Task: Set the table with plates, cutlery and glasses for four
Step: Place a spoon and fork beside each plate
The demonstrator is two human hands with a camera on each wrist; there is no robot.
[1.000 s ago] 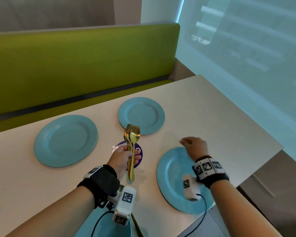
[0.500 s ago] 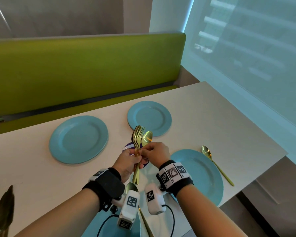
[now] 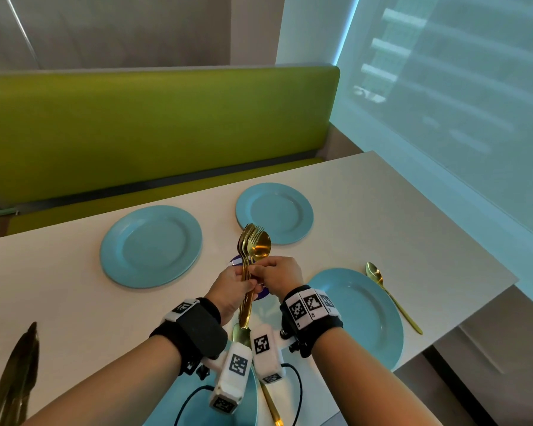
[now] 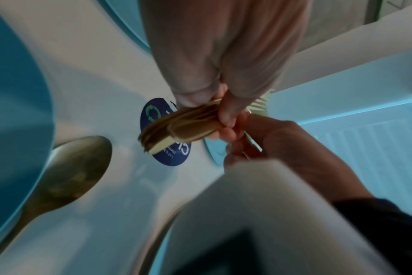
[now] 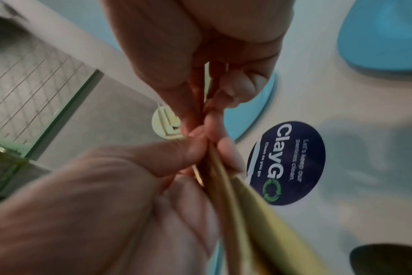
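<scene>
Gold cutlery bundle (image 3: 249,265), held upright above the table (image 3: 382,216) between four blue plates.
Left hand (image 3: 233,292) grips the handles, heads pointing up and away; right hand (image 3: 279,276) pinches one piece at the neck.

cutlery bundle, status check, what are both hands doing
Left hand grips cutlery bundle. Right hand pinches one piece from it. One spoon laid beside near plate.

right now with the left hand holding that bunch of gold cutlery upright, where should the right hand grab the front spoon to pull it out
Pinch its neck just below the spoon bowl, from the right side. The cutlery bundle stands upright in the left hand, which wraps the handles, and the spoon sits outermost on the right, where the right hand already meets it. Then probably draw upward.
</scene>
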